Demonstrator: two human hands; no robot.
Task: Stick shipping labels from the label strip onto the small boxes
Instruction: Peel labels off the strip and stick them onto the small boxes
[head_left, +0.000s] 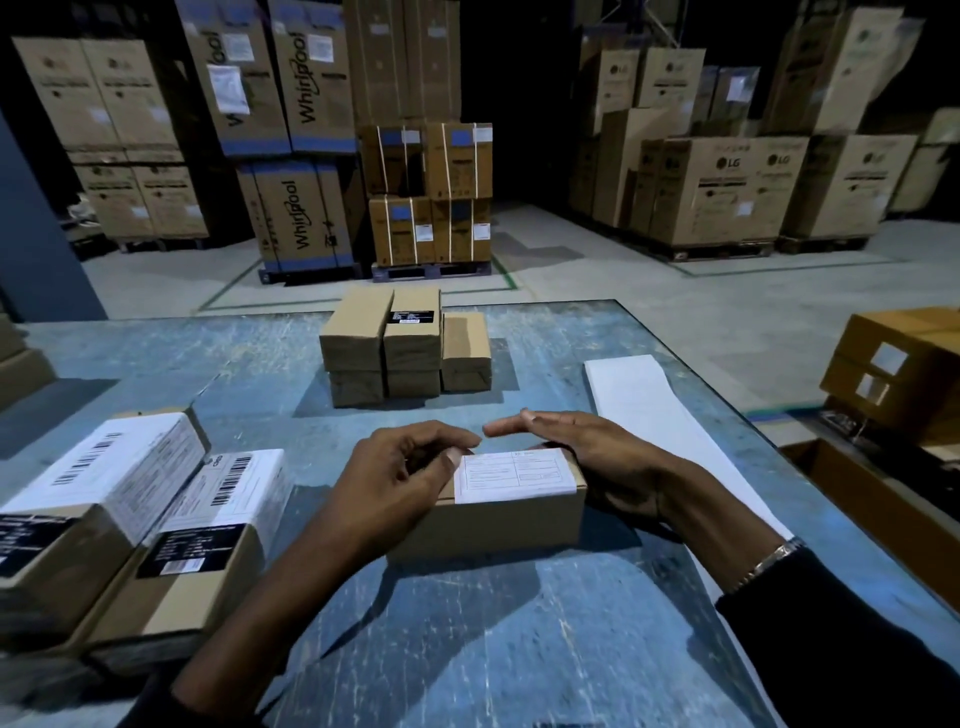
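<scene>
A small brown box (498, 525) lies on the blue table (467, 639) in front of me, with a white shipping label (511, 475) stuck across its top and folded over the near edge. My left hand (405, 473) grips the box's left end, fingers curled over the top, thumb at the label's left edge. My right hand (587, 452) lies with straight fingers over the box's far right edge. The white label strip (644, 410) stretches along the table's right side.
Two labelled boxes (156, 519) stand at the near left. A stack of several plain small boxes (400, 345) sits at mid table. Cartons (904, 364) stand off the table's right edge. Pallets of large cartons (431, 192) fill the warehouse floor behind.
</scene>
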